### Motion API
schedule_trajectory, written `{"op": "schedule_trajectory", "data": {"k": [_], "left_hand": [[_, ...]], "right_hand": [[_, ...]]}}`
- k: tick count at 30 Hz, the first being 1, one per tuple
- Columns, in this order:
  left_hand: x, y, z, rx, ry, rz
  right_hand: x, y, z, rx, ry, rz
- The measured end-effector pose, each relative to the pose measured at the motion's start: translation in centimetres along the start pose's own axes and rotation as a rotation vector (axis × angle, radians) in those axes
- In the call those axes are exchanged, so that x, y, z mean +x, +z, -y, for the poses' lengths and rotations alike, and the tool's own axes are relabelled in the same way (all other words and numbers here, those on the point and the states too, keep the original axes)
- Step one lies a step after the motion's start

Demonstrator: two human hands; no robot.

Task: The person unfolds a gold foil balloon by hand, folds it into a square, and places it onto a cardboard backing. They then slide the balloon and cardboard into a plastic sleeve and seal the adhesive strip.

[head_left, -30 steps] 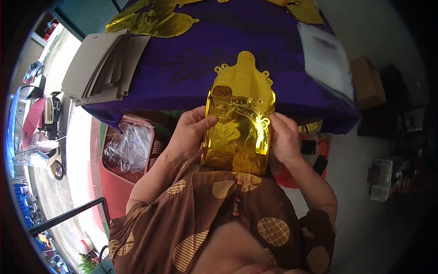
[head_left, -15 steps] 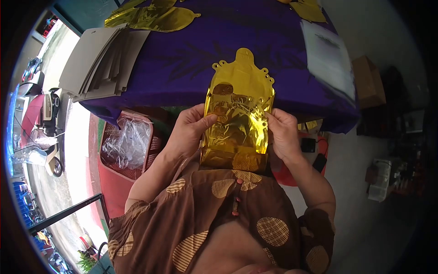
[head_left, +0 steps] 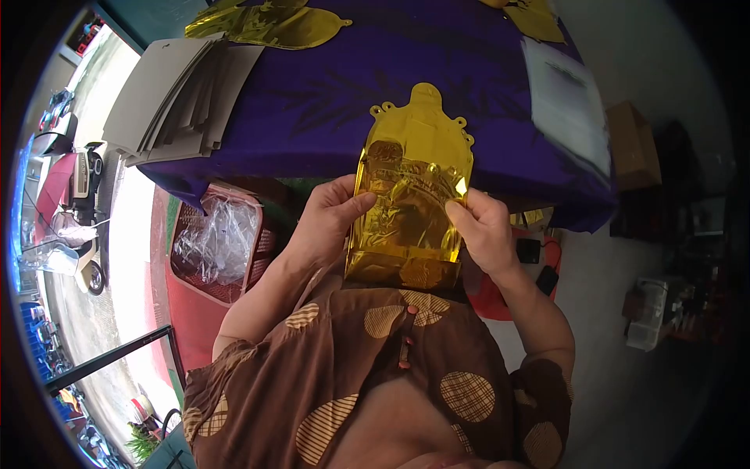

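Observation:
A shiny gold foil piece [head_left: 410, 187], shaped like a flat bag with a rounded tab and small ringed loops along its top, stands in front of my torso. My left hand [head_left: 332, 215] pinches its left edge, thumb on the front face and fingers behind. On the opposite edge, my right hand [head_left: 484, 227] grips the foil between thumb and fingers. Embossed marks and creases show on the front. The lower end is folded and rests close to my brown patterned shirt [head_left: 367, 336].
A purple cloth-covered table [head_left: 312, 133] lies ahead, bearing a stack of grey card sheets [head_left: 168, 98], more gold foil [head_left: 289, 27] and a clear plastic-looking packet [head_left: 566, 102]. A red basket [head_left: 258, 273] with crumpled clear plastic [head_left: 215, 238] stands at left. A cardboard box [head_left: 631, 144] is at right.
My right thumb has moved inward onto the front of the foil, and the right hand sits slightly higher. The foil has shifted a little to the right; the left hand keeps its grip.

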State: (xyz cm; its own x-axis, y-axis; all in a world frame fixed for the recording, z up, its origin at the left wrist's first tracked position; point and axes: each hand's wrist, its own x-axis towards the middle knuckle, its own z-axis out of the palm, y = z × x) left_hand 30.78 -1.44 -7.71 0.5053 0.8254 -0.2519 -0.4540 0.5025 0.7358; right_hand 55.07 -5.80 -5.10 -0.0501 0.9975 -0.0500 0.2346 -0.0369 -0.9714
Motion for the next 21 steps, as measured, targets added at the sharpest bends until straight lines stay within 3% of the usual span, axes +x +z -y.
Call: {"op": "schedule_trajectory", "data": {"k": [7, 14, 21], "left_hand": [[0.5, -0.4, 0.3, -0.258, -0.084, 0.017], [1.1, -0.2, -0.1, -0.172, -0.002, -0.009], [1.2, 0.1, -0.4, -0.129, 0.004, -0.042]], "right_hand": [[0.6, 0.0, -1.5, 0.401, 0.129, 0.048], [1.0, -0.8, -2.9, 0.589, 0.196, 0.149], [0.8, -0.1, -3.0, 0.652, 0.188, 0.103]]}}
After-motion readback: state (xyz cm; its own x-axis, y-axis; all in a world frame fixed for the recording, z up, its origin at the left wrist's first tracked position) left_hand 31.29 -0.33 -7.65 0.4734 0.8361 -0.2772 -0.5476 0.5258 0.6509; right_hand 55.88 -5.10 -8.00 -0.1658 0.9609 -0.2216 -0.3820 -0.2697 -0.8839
